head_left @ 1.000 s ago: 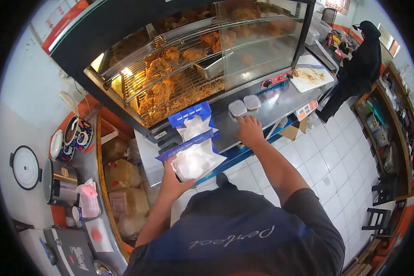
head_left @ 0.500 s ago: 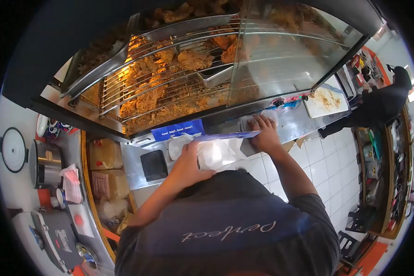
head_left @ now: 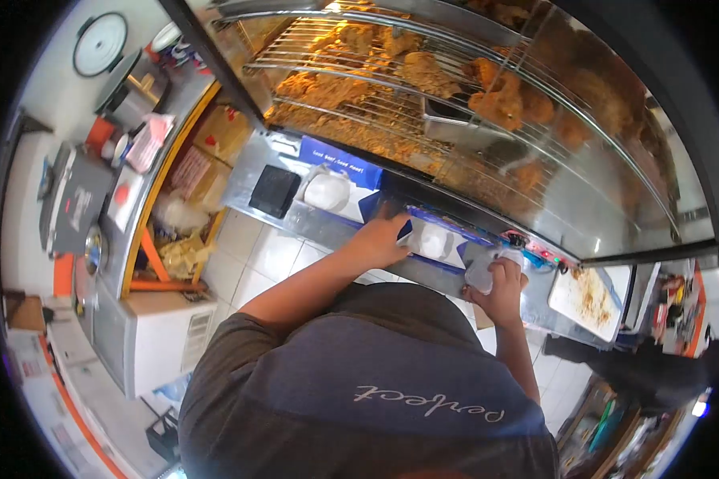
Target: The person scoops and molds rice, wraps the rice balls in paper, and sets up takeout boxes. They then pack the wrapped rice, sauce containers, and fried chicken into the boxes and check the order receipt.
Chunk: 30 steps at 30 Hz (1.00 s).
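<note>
My left hand [head_left: 382,239] is at the left end of a blue-and-white cardboard food box [head_left: 465,254]; its fingers are slightly blurred around a blue flap. Inside that open box sits a white paper-wrapped bundle [head_left: 433,242]. To the right, my right hand [head_left: 505,284] is closed around a translucent plastic tub [head_left: 479,276], just beside the box. A second open blue box [head_left: 339,157], with lettering on its raised lid, stands left of my left hand and holds another white wrapped bundle [head_left: 326,191].
Above the metal counter [head_left: 244,176] is a glass-fronted warmer with fried chicken [head_left: 427,73] on wire racks. A black square item [head_left: 275,191] lies at left. A crumb-covered white board [head_left: 585,302] is at right, near a person in dark clothes [head_left: 647,371].
The food box has gone from being held tilted in front of me to lying on the counter. My right hand has taken hold of the plastic tub. The view has turned.
</note>
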Available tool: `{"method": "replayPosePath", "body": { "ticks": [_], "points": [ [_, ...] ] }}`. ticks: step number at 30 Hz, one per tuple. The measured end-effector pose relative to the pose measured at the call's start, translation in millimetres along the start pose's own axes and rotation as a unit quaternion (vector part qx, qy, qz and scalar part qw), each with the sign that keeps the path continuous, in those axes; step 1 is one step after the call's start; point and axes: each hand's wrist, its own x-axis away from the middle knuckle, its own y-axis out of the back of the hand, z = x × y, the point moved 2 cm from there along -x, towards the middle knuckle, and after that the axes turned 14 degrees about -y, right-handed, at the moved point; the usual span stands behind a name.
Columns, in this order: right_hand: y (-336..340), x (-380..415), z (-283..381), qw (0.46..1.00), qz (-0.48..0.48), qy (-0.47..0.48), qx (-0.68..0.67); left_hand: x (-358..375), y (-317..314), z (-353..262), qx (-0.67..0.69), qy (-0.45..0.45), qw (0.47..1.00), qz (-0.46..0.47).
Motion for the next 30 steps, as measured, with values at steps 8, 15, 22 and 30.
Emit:
{"method": "replayPosePath", "body": {
  "ticks": [8,15,22,30],
  "points": [
    [30.0,-6.4,2.6,0.989,0.002,0.063,-0.136,56.5,79.1,53.3,-0.284,0.066,0.946,-0.141],
    [39.4,-54.2,138.9,0.958,0.132,0.131,-0.219,59.7,104.7,105.4,-0.282,-0.056,0.946,-0.151],
    [-107.9,-125.7,269.6,0.899,0.220,0.072,-0.372,62.7,120.4,133.4,-0.243,-0.149,0.956,-0.072],
    [-124.3,-132.1,305.1,0.975,0.098,-0.015,-0.199,75.6,141.6,151.9,-0.206,-0.221,0.952,-0.044]
  ]
}}
